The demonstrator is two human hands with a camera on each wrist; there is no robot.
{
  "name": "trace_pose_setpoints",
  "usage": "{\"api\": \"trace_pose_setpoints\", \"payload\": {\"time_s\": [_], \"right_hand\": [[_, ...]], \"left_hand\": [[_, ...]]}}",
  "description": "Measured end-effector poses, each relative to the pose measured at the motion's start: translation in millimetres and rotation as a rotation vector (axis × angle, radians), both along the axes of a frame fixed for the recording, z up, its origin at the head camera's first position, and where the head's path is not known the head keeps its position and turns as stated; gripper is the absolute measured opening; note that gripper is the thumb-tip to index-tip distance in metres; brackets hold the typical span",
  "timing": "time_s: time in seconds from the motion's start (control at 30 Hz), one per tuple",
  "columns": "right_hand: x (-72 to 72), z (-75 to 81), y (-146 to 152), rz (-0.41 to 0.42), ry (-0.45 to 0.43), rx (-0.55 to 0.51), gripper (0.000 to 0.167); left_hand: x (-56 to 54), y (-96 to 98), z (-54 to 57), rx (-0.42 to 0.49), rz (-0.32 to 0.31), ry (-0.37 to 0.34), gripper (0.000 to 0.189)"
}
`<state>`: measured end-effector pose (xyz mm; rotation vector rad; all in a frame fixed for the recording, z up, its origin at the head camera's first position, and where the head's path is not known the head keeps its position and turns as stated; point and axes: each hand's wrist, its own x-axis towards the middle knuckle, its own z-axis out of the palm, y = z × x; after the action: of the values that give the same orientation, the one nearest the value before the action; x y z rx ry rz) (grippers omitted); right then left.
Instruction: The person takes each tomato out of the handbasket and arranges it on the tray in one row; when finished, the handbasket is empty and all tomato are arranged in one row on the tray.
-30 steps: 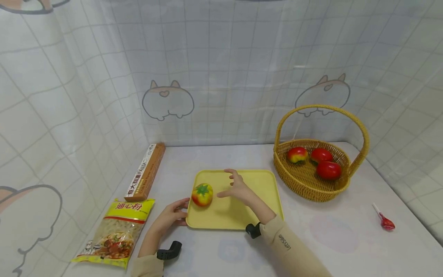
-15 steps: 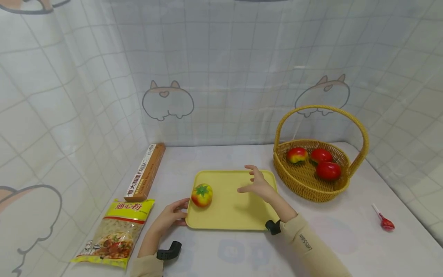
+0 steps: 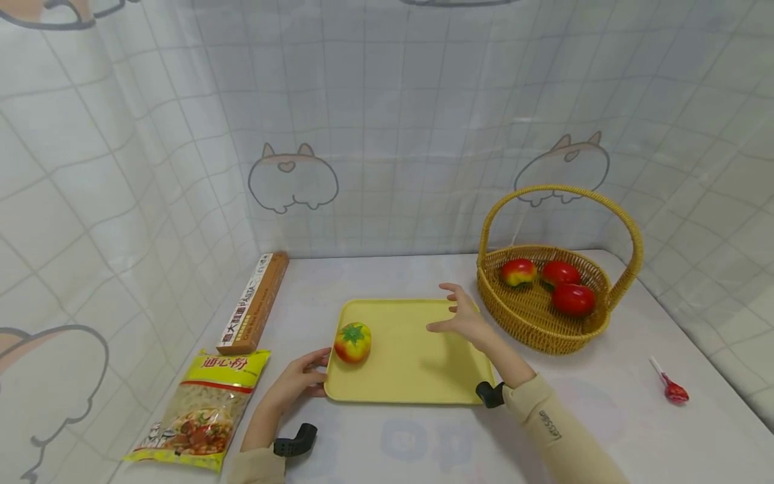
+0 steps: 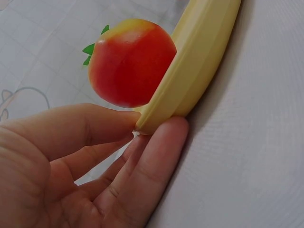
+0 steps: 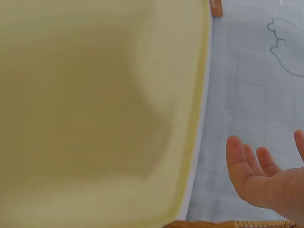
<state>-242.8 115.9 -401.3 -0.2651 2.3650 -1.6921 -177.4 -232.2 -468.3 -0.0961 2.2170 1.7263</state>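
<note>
A yellow tray point(image 3: 411, 356) lies on the table, and a red-and-yellow toy tomato point(image 3: 353, 342) with green leaves sits near its left edge. My left hand point(image 3: 297, 380) is at the tray's left side. In the left wrist view, the thumb and a finger of that hand point(image 4: 109, 161) pinch the corner of the tray point(image 4: 190, 71), just below the tomato point(image 4: 133, 64). Over the tray's right part hovers my right hand point(image 3: 465, 319), holding nothing, its fingers spread and loosely bent. The right wrist view shows this hand point(image 5: 266, 180) beside the tray's rim point(image 5: 192, 128).
A wicker basket point(image 3: 520, 326) with a tall handle stands at the back right, holding red toy fruits point(image 3: 573, 300). A lollipop point(image 3: 674, 391) lies at the far right. On the left are a pasta box point(image 3: 260, 306) and a yellow bag of macaroni point(image 3: 202, 410).
My right hand has moved away from the tomato, rightward across the tray toward the basket side. The left hand, tray and tomato have stayed in place.
</note>
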Motion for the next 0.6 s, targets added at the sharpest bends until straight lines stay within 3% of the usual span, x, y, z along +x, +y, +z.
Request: {"api": "trace_pose_setpoints", "payload": {"time_s": [0.6], "right_hand": [[-4.5, 29.6, 44.9, -0.062, -0.001, 0.036, 0.087]], "left_hand": [[-2.4, 0.5, -1.4, -0.005, 0.024, -0.02, 0.063]]}}
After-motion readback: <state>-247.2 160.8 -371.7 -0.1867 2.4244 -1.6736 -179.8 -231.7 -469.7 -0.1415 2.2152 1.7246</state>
